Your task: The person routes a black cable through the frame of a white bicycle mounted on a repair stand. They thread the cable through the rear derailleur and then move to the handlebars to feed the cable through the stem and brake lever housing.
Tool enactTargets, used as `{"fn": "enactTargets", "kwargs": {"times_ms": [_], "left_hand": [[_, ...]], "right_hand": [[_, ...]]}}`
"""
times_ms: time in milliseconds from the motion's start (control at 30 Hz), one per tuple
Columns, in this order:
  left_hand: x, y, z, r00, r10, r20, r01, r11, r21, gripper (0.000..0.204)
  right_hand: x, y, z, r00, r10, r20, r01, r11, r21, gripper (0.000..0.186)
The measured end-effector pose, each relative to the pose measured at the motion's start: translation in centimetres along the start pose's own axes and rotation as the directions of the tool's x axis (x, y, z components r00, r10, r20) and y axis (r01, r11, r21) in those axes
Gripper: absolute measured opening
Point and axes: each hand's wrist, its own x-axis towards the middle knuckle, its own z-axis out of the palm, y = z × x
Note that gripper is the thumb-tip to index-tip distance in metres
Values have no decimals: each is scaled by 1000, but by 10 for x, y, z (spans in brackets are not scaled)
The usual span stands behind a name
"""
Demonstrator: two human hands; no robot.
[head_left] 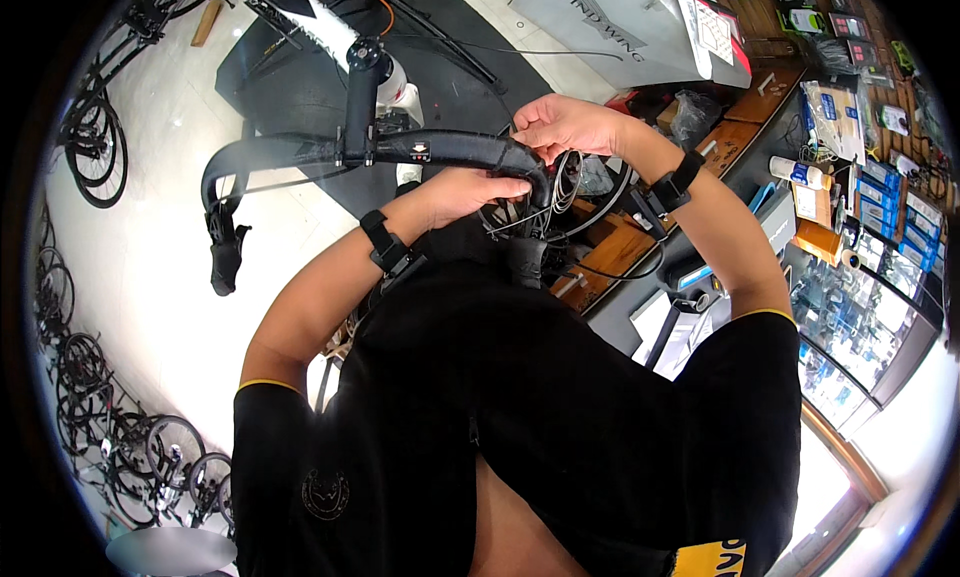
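Note:
A black drop handlebar (298, 149) crosses in front of me, clamped to a black stem (366, 92) on a white bicycle frame (310, 15). My left hand (462, 195) is closed at the bar's right-hand bend, thumb along its near side; its other fingers are mostly hidden. Just beyond that bend, my right hand (572, 127) has its fingertips pinched together close to the bar. What they hold, if anything, is too small to make out. Loose cables (568, 182) loop beside the bend, below my right hand. At the bar's left end hangs a black brake hood (226, 257).
A workbench with wooden drawers (618, 249) runs along the right, a white spray can (798, 173) on it. Behind stands a large grey box (610, 37). Packaged parts (880, 202) hang at the right wall. Several bicycles (172, 452) line the left side. A dark mat (270, 97) lies under the frame.

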Motion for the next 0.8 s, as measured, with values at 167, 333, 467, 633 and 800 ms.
{"fn": "enactTargets", "kwargs": {"times_ms": [167,333,467,633,800], "left_hand": [[-1,-15,-6,998,-44,55,43,999,14,21],[-12,-19,-17,989,-32,141,20,996,86,15],[-30,-19,-10,999,-48,19,48,998,44,20],[-41,-20,-10,991,-71,-114,83,991,101,20],[-43,-37,-17,976,0,-218,83,925,370,21]], "right_hand": [[-33,6,-33,972,54,-229,-53,999,10,42],[-23,56,-93,766,133,-629,-28,984,174,56],[27,96,-128,375,-198,-906,-269,912,-311,56],[47,119,-163,610,-249,-752,-492,625,-606,34],[29,132,-136,784,-241,-572,-399,510,-762,32]]}}
